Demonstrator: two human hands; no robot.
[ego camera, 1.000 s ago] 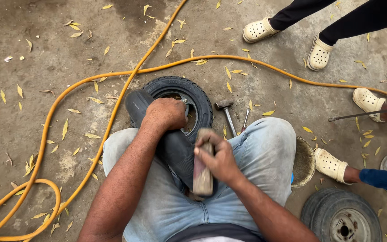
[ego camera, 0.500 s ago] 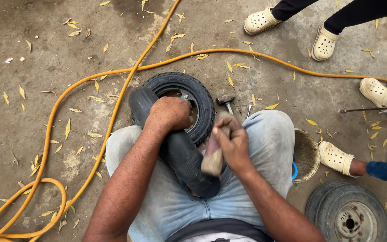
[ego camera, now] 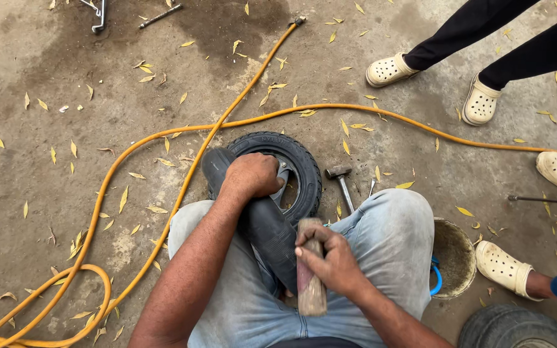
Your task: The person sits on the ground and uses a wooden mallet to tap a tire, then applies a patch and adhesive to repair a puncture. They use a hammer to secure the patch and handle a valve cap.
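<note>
- While the person squats over it, the concrete floor (ego camera: pixel 46 193) spreads to every edge of the view, littered with yellow leaves.
- Looping from seven o'clock up to one o'clock and off toward three, an orange hose (ego camera: pixel 162 138) curves around the work.
- At the centre lies a small black tyre (ego camera: pixel 304 171) flat on the ground, its open middle facing up.
- From the tyre's ten o'clock rim a black inner tube (ego camera: pixel 272 238) runs down toward six o'clock between the knees; that is its long axis, pointing back at the person.
- At four o'clock sits a worn round bucket (ego camera: pixel 452 258), with a second wheel (ego camera: pixel 517 328) at five o'clock and other people's pale clogs between one and four o'clock.
- On the tube's upper end, just at the tyre's rim, the left hand (ego camera: pixel 253 175) is curled and pressing down, clearly the nearer hand to the tyre.
- Lower, toward six o'clock, the right hand (ego camera: pixel 330 254) is wrapped tight around a stubby wooden block (ego camera: pixel 311 283), held upright just beside the tube's lower end.
- Beside the tyre at three o'clock lies a small hammer (ego camera: pixel 342 183), untouched.
</note>
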